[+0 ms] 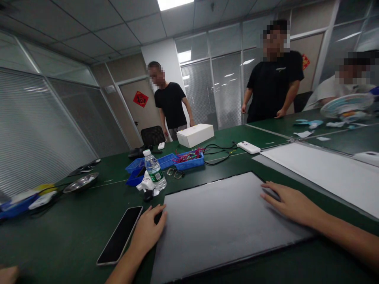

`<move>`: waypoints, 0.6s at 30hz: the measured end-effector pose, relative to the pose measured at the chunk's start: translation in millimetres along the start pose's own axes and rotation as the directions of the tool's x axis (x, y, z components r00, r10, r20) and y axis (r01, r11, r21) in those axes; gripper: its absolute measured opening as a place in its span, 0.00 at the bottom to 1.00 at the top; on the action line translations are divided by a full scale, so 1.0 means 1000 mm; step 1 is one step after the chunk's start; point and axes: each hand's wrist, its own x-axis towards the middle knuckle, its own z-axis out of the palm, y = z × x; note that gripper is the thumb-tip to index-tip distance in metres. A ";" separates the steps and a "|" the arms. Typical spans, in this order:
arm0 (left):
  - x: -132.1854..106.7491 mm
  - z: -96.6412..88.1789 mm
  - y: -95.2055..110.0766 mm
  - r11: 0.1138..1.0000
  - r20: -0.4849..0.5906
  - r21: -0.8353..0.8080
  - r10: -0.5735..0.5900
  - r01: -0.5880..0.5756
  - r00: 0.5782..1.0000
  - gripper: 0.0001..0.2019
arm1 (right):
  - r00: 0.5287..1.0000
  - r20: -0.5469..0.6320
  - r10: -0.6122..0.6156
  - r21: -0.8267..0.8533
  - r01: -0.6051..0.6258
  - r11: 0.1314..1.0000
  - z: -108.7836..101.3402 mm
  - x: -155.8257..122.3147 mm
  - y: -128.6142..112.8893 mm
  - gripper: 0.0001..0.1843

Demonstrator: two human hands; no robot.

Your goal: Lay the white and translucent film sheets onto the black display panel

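— Where to look for the dark-edged grey panel [213, 225]?
— Flat on the green table [68, 240], near, slightly right of the middle.
— And the hands?
— Both unclenched, fingers apart: left hand [148, 228] at the panel's left edge, right hand [291, 203] by the right edge, close to the far right corner, thumb over the surface. No firm grasp visible; cannot tell how hard either presses.
— How to handle it well?
— Probably best to steady from both sides at once, with light, even pressure. Keep fingertips near the rim, off the middle, and avoid twisting; looks thin enough to flex.
— What to mind on the left?
— The phone [121, 234], just beside the left hand. Past the far left corner, a water bottle [156, 175], upright and likely easy to knock. Right of it, eyeglasses [176, 172].
— And on the right?
— A large white sheet [319, 169], near the right hand, likely to limit sideways room.
— Farther off?
— A blue tray [191, 163] of tangled wires [188, 156], black cables [217, 154], a white box [195, 136]; beyond the table, a standing person [171, 104], with a second standing person [274, 88] to the right.
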 end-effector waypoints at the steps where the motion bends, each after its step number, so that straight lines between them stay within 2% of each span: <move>1: 0.000 0.001 -0.001 1.000 0.006 -0.017 0.013 -0.013 1.000 0.34 | 1.000 0.008 -0.002 0.012 0.002 1.000 -0.001 0.000 0.001 0.45; 8: 0.003 0.011 -0.010 1.000 0.035 -0.026 0.014 -0.013 0.999 0.37 | 0.994 0.063 -0.092 0.053 0.088 0.995 -0.002 0.005 0.016 0.42; 12: 0.005 0.013 -0.012 1.000 0.030 -0.005 -0.002 0.002 1.000 0.36 | 0.996 0.030 -0.086 0.008 0.086 0.996 -0.006 0.017 0.043 0.39; 15: 0.004 0.013 -0.011 1.000 0.036 -0.006 -0.010 0.010 0.999 0.35 | 0.998 -0.055 -0.018 -0.077 0.014 0.997 -0.014 0.027 0.077 0.38; 18: 0.004 0.012 -0.009 1.000 0.036 -0.009 -0.010 0.010 0.999 0.34 | 0.977 -0.167 0.131 -0.147 -0.156 0.977 -0.021 0.033 0.114 0.41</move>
